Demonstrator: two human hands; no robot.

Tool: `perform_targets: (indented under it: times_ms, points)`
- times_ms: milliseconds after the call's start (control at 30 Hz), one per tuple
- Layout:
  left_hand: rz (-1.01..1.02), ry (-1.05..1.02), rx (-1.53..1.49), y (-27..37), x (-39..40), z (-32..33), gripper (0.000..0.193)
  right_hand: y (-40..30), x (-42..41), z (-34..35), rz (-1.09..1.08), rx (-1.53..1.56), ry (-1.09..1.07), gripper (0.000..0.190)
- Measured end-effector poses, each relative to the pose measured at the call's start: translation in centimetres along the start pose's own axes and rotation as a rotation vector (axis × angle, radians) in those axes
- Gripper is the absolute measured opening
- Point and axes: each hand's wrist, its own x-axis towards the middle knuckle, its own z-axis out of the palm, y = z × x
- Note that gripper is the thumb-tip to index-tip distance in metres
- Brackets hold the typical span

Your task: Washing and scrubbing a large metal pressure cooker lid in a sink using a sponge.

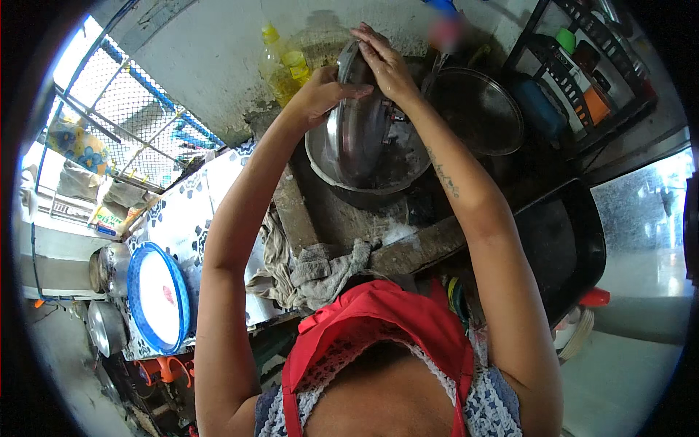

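Observation:
A shiny metal pot lid or shallow pan (357, 139) is tipped up on its edge inside a round metal pot (318, 166). My left hand (326, 94) grips its left rim, with the thumb across the near face. Against its upper right side lies my right hand (386, 66), fingers stretched out and wet-looking; its thumb is hidden, so its hold is unclear. Small dark and red fittings show on the lid's or pan's right side. The pot's inside looks wet, with whitish suds or residue, though the tilted metal hides much of it.
A dark round pan (475, 112) sits right of the pot. Yellow-capped bottles (278, 68) stand against the wall. Grey rags (327, 273) hang over the near ledge (420, 248). A blue-rimmed basin (185, 306) is at left, a black rack (579, 71) at upper right, and a black tub (592, 235) below it.

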Motion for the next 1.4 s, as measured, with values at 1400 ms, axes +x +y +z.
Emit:
perform_targets:
  times_ms: [1400]
  points:
    - [-0.483,0.601,-0.285,-20.9,2.2,2.1,0.057,3.8,-14.0,-14.2,0.967,0.947,0.810,0.024]
